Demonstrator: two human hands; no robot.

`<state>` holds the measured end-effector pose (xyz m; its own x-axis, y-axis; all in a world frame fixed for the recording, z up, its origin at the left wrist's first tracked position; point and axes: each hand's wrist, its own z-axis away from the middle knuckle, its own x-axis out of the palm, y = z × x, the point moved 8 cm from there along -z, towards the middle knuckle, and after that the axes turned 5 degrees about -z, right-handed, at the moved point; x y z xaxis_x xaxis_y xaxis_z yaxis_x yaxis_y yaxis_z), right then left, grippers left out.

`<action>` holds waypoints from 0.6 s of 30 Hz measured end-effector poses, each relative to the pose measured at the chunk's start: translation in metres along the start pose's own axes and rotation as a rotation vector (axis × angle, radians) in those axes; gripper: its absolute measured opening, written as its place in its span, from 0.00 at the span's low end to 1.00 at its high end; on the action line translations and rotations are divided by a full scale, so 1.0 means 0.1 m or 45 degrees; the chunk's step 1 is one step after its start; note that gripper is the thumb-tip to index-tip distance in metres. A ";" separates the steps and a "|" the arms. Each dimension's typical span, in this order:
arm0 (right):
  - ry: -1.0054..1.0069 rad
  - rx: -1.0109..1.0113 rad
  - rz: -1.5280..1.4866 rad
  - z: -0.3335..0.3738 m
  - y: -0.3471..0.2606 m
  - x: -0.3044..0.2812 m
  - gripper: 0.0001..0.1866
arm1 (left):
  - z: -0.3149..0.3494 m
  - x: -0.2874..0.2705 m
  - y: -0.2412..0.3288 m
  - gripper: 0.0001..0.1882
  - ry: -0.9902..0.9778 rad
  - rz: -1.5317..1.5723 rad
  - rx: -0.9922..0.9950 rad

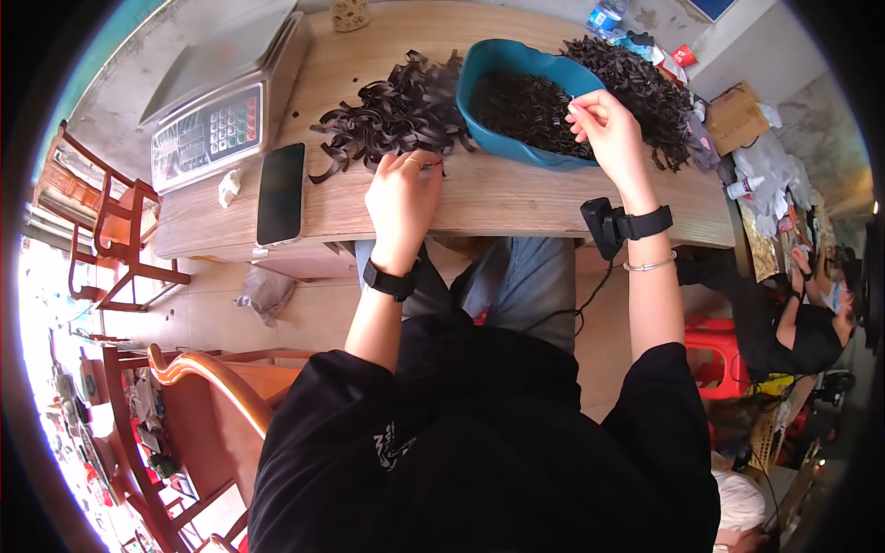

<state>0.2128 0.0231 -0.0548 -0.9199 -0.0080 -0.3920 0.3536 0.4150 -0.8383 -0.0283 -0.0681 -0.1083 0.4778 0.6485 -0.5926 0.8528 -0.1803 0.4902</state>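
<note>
My left hand (406,198) rests at the near edge of a loose pile of dark brown, ribbon-like strips (396,106). Its fingers are curled together by the strips, and what they pinch is too small to make out. My right hand (608,134) is raised over the near right rim of a teal plastic basin (502,138). Thumb and forefinger meet there in a pinch, with a tiny pale spot at the tips that I cannot identify. Inside the basin lie many short dark pieces (521,106). A second heap of dark strips (636,88) sits right of the basin.
A digital scale (207,129) and a black phone (281,194) occupy the wooden table's (516,207) left side, near a crumpled white tissue (230,187). A plastic bottle (606,17) stands far right. A cable hangs from the black device (604,226) at my right wrist. Another person (811,323) sits at right.
</note>
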 end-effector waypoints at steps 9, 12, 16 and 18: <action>-0.013 0.021 -0.489 0.76 -0.74 0.09 0.11 | 0.06 -0.54 0.57 0.08 0.071 0.407 0.292; 0.021 -0.013 -0.527 1.19 -0.97 0.14 0.11 | 0.19 -0.84 0.85 0.10 0.069 0.682 0.480; 0.045 -0.050 -0.737 1.57 -1.04 0.20 0.12 | 0.32 -0.91 1.06 0.10 -0.097 0.923 0.604; 0.014 -0.048 -0.737 1.64 -1.07 0.22 0.13 | 0.37 -0.93 1.10 0.11 -0.174 0.953 0.626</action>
<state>0.1825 -0.1704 -0.0358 -0.9635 -0.2337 0.1305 -0.2137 0.3779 -0.9008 0.0285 -0.1757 -0.0233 0.9377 0.1469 -0.3149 0.2881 -0.8355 0.4680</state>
